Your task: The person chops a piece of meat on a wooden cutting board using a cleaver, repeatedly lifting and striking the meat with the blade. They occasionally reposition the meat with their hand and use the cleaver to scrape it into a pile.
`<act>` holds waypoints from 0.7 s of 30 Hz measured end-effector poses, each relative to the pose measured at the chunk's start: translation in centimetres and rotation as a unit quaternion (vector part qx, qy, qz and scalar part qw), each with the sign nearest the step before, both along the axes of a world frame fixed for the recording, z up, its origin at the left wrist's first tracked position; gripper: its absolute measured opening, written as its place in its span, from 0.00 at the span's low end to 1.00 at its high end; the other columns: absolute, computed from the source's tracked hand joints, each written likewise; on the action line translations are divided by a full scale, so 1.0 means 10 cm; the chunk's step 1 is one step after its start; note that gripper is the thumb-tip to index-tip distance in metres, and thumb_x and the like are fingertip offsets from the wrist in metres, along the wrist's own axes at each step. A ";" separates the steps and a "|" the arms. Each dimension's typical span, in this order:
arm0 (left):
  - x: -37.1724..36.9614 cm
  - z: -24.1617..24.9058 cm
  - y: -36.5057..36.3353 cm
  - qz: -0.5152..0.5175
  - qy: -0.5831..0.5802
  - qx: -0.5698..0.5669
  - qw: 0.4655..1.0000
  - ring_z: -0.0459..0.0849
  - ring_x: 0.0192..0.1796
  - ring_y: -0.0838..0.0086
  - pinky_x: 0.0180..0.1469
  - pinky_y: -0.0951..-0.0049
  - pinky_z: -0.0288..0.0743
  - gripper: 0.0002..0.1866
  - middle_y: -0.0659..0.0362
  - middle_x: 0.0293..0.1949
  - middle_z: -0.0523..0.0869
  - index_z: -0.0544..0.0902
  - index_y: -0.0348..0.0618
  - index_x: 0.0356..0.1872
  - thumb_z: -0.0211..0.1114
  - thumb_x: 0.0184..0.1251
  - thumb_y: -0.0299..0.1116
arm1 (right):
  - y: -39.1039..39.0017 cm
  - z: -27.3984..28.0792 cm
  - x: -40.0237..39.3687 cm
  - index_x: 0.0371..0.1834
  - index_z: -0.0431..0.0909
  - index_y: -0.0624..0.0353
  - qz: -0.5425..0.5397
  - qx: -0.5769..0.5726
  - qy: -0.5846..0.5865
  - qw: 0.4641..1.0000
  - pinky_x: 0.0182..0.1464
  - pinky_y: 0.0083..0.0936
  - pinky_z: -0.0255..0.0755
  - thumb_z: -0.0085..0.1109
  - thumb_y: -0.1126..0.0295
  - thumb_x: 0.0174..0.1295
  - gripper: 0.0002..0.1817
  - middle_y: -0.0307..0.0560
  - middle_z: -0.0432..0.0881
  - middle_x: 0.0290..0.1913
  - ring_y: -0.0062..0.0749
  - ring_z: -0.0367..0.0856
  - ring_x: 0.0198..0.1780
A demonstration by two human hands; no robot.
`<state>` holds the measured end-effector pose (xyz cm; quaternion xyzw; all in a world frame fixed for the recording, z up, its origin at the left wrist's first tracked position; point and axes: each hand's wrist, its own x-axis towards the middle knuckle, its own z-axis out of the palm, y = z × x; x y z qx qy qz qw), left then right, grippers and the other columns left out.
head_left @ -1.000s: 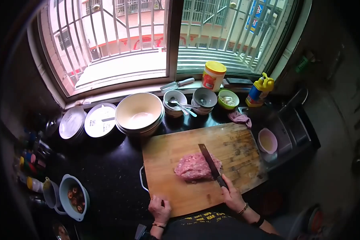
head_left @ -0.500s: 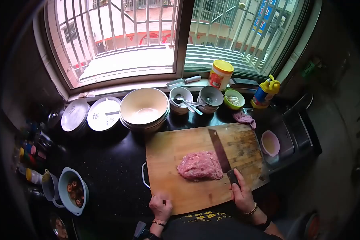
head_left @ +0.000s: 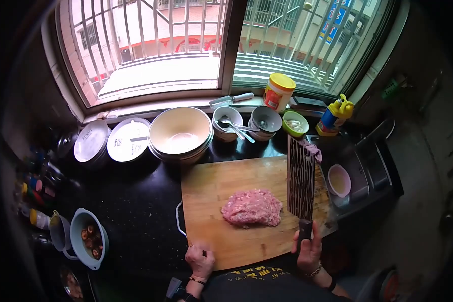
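My right hand [head_left: 309, 254] is closed around the dark handle of a cleaver [head_left: 301, 181]. Its broad blade is raised with the flat side turned to me, showing dark and light streaks. On the wooden cutting board [head_left: 226, 176] lies a mound of minced meat [head_left: 251, 208], left of the blade and apart from it. My left hand [head_left: 200, 260] is curled at the board's near left corner, its fingers folded against the edge; their undersides are hidden.
A blue basin [head_left: 101, 254] with mushrooms stands at the left. Along the window are plates [head_left: 117, 143], large stacked bowls [head_left: 201, 121], small bowls [head_left: 221, 117] with spoons, a green bowl [head_left: 303, 132] and a yellow-topped bottle [head_left: 332, 121]. The sink [head_left: 365, 176] holds a pink bowl [head_left: 333, 183].
The cleaver has moved right, away from the meat, and its blade has turned from nearly edge-on to flat side showing. My right hand shifted slightly right and down. My left hand stays at the corner.
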<state>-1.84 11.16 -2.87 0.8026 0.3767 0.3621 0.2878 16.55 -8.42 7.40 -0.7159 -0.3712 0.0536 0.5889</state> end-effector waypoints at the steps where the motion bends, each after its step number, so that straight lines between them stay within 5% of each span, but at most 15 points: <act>1: 0.00 -0.01 0.00 0.001 0.001 -0.004 1.000 0.78 0.28 0.58 0.31 0.64 0.71 0.03 0.53 0.25 0.77 0.77 0.42 0.26 0.62 0.53 0.22 | 0.01 -0.16 0.00 0.72 0.56 0.52 -0.006 -0.086 0.060 0.994 0.26 0.14 0.70 0.45 0.74 0.68 0.28 0.44 0.79 0.33 0.16 0.71 0.21; 3: 0.00 -0.02 0.00 0.000 0.000 -0.006 1.000 0.78 0.28 0.58 0.30 0.64 0.71 0.03 0.53 0.25 0.77 0.77 0.42 0.26 0.62 0.52 0.22 | 0.11 -0.43 0.11 0.73 0.54 0.51 0.041 -0.218 0.201 0.954 0.26 0.14 0.69 0.45 0.74 0.68 0.28 0.43 0.77 0.34 0.15 0.71 0.21; 6: -0.01 0.01 0.00 0.004 0.002 -0.006 1.000 0.78 0.28 0.59 0.30 0.64 0.71 0.03 0.54 0.25 0.77 0.77 0.42 0.26 0.62 0.52 0.23 | 0.11 -0.01 0.06 0.73 0.54 0.51 0.023 -0.155 0.326 0.932 0.26 0.13 0.69 0.44 0.74 0.69 0.28 0.41 0.76 0.33 0.14 0.69 0.20; 11: 0.00 0.01 0.00 0.001 -0.002 -0.002 1.000 0.78 0.28 0.59 0.30 0.64 0.71 0.03 0.54 0.25 0.77 0.77 0.43 0.26 0.62 0.53 0.23 | 0.04 0.12 0.02 0.72 0.54 0.56 0.011 0.074 0.010 0.997 0.27 0.16 0.70 0.42 0.75 0.68 0.27 0.46 0.79 0.37 0.17 0.72 0.22; 12: 0.00 0.02 0.00 0.001 0.000 -0.002 1.000 0.78 0.28 0.59 0.30 0.64 0.71 0.03 0.54 0.25 0.77 0.77 0.43 0.26 0.62 0.53 0.23 | 0.03 -0.09 0.02 0.72 0.54 0.56 0.010 0.074 0.011 0.997 0.27 0.16 0.70 0.42 0.75 0.68 0.27 0.46 0.79 0.37 0.17 0.72 0.22; 14: 0.01 0.02 0.01 0.004 -0.001 -0.001 1.000 0.78 0.28 0.59 0.30 0.64 0.71 0.03 0.54 0.25 0.77 0.77 0.43 0.26 0.62 0.53 0.23 | 0.07 -0.42 0.03 0.71 0.57 0.55 0.011 -0.164 0.053 0.985 0.26 0.17 0.70 0.43 0.74 0.68 0.26 0.44 0.79 0.34 0.17 0.72 0.22; 15: 0.00 0.01 0.00 0.001 0.002 -0.007 1.000 0.78 0.28 0.59 0.30 0.64 0.71 0.03 0.54 0.25 0.77 0.77 0.42 0.26 0.62 0.53 0.23 | 0.11 -0.46 0.05 0.70 0.59 0.55 0.035 -0.218 0.225 0.949 0.25 0.17 0.69 0.45 0.74 0.68 0.26 0.42 0.79 0.31 0.16 0.71 0.22; 18: -0.01 0.03 0.01 0.001 0.001 -0.008 1.000 0.78 0.28 0.59 0.30 0.64 0.71 0.03 0.54 0.25 0.77 0.77 0.42 0.26 0.61 0.53 0.23 | 0.13 0.00 0.05 0.70 0.58 0.54 0.052 -0.201 0.269 0.941 0.24 0.15 0.68 0.46 0.73 0.68 0.26 0.42 0.79 0.32 0.15 0.71 0.21; 20: 0.01 0.02 0.02 -0.005 -0.005 -0.007 1.000 0.78 0.28 0.59 0.30 0.64 0.71 0.03 0.55 0.25 0.77 0.77 0.42 0.26 0.61 0.53 0.23 | 0.10 0.20 0.03 0.70 0.58 0.54 0.055 -0.184 0.222 0.956 0.24 0.13 0.68 0.46 0.74 0.67 0.26 0.41 0.79 0.32 0.14 0.71 0.21; 21: 0.01 0.01 0.02 -0.003 -0.002 -0.008 1.000 0.78 0.28 0.59 0.30 0.64 0.71 0.03 0.54 0.25 0.77 0.77 0.42 0.26 0.61 0.53 0.23 | 0.06 0.21 0.01 0.70 0.58 0.53 0.059 -0.080 0.139 0.985 0.25 0.14 0.69 0.46 0.74 0.67 0.27 0.42 0.79 0.32 0.14 0.71 0.22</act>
